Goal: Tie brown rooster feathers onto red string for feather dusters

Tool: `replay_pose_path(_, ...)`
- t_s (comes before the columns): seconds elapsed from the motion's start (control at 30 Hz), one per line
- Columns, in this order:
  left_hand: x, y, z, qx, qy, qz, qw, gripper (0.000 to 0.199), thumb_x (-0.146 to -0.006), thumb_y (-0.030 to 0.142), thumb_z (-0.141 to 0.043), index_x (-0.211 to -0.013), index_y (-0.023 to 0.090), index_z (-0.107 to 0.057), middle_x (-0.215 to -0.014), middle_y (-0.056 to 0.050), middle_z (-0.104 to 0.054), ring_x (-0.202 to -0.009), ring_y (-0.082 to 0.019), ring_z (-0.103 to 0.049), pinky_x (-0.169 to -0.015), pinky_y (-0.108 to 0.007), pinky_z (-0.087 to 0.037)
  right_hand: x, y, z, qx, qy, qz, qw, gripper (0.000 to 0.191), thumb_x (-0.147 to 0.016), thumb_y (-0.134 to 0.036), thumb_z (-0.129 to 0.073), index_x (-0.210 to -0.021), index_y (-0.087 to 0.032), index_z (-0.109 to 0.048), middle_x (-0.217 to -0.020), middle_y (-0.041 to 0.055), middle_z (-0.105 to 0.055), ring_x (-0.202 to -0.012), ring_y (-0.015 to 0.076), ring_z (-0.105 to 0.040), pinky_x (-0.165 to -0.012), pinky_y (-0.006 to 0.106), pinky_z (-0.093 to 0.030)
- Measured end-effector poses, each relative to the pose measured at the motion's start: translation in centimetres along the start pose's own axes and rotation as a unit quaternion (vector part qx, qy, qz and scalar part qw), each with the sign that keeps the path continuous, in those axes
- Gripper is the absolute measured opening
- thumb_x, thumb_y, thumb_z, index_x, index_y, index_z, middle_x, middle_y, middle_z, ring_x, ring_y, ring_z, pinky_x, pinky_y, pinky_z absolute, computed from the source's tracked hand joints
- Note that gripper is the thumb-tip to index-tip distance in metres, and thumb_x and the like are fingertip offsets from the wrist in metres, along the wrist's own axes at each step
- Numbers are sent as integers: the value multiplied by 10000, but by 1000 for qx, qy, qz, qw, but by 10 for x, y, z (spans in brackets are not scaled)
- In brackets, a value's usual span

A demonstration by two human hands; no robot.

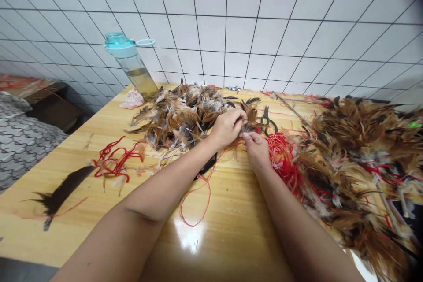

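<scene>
Wooden counter (pixel 238 211) | left hand (pixel 229 126), right hand (pixel 257 149): fingers (pixel 239 116) pinched together on feathers (pixel 252 115) | tips fan far and right, long axis unclear

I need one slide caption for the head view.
Left hand and right hand meet at brown feathers near red strings.

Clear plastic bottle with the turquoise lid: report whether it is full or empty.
Partly full: inside the clear plastic bottle, yellowish liquid reaches a visible line, leaving a clear gap below the turquoise lid.
</scene>
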State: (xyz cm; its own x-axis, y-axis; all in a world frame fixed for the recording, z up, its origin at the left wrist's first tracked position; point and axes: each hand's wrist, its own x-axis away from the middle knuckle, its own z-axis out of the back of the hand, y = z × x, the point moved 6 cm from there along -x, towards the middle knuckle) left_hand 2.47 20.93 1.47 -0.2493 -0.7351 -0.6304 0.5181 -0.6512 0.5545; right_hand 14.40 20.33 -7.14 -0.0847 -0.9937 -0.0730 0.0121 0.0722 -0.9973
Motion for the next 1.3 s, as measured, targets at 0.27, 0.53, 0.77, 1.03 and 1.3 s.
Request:
replay_pose_path(0.27, -2, -34, 3, 13, 30, 121, 992, 156, -801, 142, -577, -954, 162, -597, -980, -52, -633, -805, -134, -586, -775, -264, -466, 1, 3, 9, -104, 59, -40, 992, 406, -687, -599, -636, -745, -209, -537, -568, -65, -441, -447, 77, -316, -433, 231, -262)
replay_pose_path(0.53, 2, -43, -9, -135, -104, 105, 980, 93, -821, 200, -561, -761, 168, -625, -817, -51, -580, -794, -184, -547, -781, -323, -447, 4, 0, 9, -154, 76, -49, 984, 400, -680, -580, -661, -734, -217, -502, -524, -98, -366, -411, 55, -256, -403, 220, -227)
replay_pose_path(0.77, 6, -26, -21, -149, -220, 56, 962, 152, -805, 254, -600, -935, 185, -642, -971, -70, -594, -944, -223, -566, -845, -340, -461, 5, -1, 9, -172, 75, -55, 981, 388, -654, -548, -700, -717, -208, -522, -530, -93, -407, -415, 48, -274, -398, 213, -214)
replay_pose_path(1.03, 14, -17, -34, -194, -228, 18, 954, 183, -873, 260, -541, -1016, 185, -626, -1062, -86, -597, -1017, -231, -541, -886, -340, -455, 4, 0, 9, -169, 78, -57, 981, 399, -645, -557, -701, -715, -205, -526, -520, -95, -410, -413, 48, -270, -404, 212, -235)
replay_pose_path(1.3, 10, -31, -28, -189, -186, 35, 964, 176, -893, 185, -474, -923, 176, -647, -967, -79, -614, -941, -209, -550, -858, -334, -455, 4, 0, 9, -150, 78, -48, 984, 392, -672, -565, -675, -712, -209, -516, -532, -87, -401, -421, 53, -261, -408, 220, -209)
